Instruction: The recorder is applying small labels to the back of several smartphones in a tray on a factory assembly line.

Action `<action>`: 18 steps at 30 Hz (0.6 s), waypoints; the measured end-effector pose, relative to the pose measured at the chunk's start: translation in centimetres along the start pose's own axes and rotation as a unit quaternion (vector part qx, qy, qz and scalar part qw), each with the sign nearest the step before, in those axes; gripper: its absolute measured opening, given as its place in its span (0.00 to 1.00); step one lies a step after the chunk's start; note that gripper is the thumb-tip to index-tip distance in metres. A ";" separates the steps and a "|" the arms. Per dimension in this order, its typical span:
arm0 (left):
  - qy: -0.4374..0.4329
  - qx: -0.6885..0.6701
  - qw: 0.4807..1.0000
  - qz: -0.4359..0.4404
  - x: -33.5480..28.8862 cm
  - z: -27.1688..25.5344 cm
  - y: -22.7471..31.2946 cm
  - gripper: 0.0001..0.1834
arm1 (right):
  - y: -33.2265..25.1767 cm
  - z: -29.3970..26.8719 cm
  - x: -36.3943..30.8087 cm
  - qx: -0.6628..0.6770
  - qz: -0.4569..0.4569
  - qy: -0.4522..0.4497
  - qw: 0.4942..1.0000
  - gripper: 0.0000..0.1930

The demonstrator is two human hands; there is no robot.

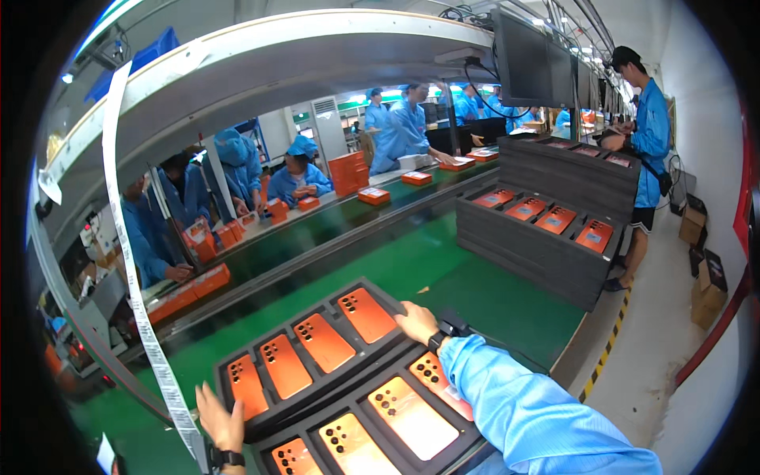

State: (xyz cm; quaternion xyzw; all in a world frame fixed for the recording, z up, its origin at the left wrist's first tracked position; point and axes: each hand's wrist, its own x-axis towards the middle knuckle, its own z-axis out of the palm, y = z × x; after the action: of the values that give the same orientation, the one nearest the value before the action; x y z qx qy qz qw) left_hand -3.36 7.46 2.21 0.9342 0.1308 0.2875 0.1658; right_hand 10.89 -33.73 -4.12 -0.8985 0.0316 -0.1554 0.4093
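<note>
In front of me, a black foam tray (273, 340) holds several orange phones (323, 342), backs up, each in its own slot. My right hand (417, 323) grips this tray's right end, fingers bent over the edge. At the opposite end, my left hand (220, 419) has its fingers stretched and thumb apart; it is right beside the tray's edge, and I cannot tell whether it touches. Closer to me, a second foam tray (352, 402) with more orange phones (413, 417) sits against the first, partly covered by my right sleeve.
Stacked foam trays (530, 252) with orange phones stand at the right on the green work surface (412, 277). Orange boxes (374, 195) line a conveyor beyond, where co-workers in blue work. A label strip (134, 261) hangs at left. Another person (651, 131) stands at far right.
</note>
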 end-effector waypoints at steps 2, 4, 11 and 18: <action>-0.023 -0.050 0.998 -0.030 -0.5 3.2 -9.3 0.38 | 0.1 0.6 -0.1 -0.012 -0.012 0.041 0.999 0.23; -0.134 -0.195 0.956 -0.172 -2.0 3.5 -10.1 0.32 | 0.5 0.6 0.2 0.039 -0.035 0.009 0.999 0.23; -0.079 -0.162 0.979 -0.094 -0.3 5.2 -10.5 0.26 | -1.4 -2.2 0.6 0.008 -0.089 0.067 0.994 0.12; -0.068 -0.397 0.906 -0.130 -6.7 -4.0 -7.1 0.13 | -7.0 -11.9 -7.2 0.298 -0.081 -0.038 0.950 0.14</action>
State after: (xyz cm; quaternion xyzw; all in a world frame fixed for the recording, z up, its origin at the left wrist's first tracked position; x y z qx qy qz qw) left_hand -12.11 12.55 -0.71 0.7830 0.1150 0.2272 0.5675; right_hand -0.10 -36.39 6.65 -0.7405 -0.1044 -0.1566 0.6452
